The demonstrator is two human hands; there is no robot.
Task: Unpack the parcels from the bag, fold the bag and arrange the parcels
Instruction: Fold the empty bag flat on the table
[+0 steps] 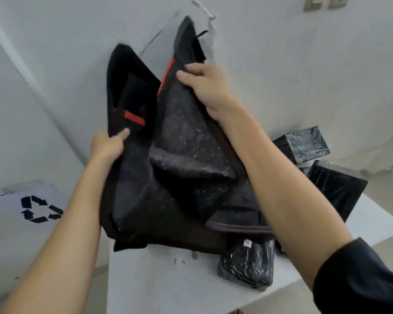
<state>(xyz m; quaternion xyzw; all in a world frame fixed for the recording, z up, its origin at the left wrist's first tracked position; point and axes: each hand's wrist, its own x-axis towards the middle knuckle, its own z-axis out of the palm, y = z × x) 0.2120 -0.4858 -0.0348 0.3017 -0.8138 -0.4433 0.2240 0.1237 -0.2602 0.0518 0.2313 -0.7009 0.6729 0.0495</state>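
Note:
A large black felt bag [182, 155] with red strips stands crumpled and upright on the white table [168, 282]. My left hand [108, 145] grips its left edge, and my right hand [204, 87] grips the upper right flap. The bag's mouth gapes at the top left, dark inside. Three parcels wrapped in black plastic lie on the table: one [247, 264] in front of the bag under my right forearm, one boxy parcel [304, 143] at the back right, and a flat one [336, 189] beside it.
A white bin or box with a black recycling symbol [40, 211] stands to the left of the table. A white wall [281, 64] rises right behind the bag. The table's right edge runs close to the parcels.

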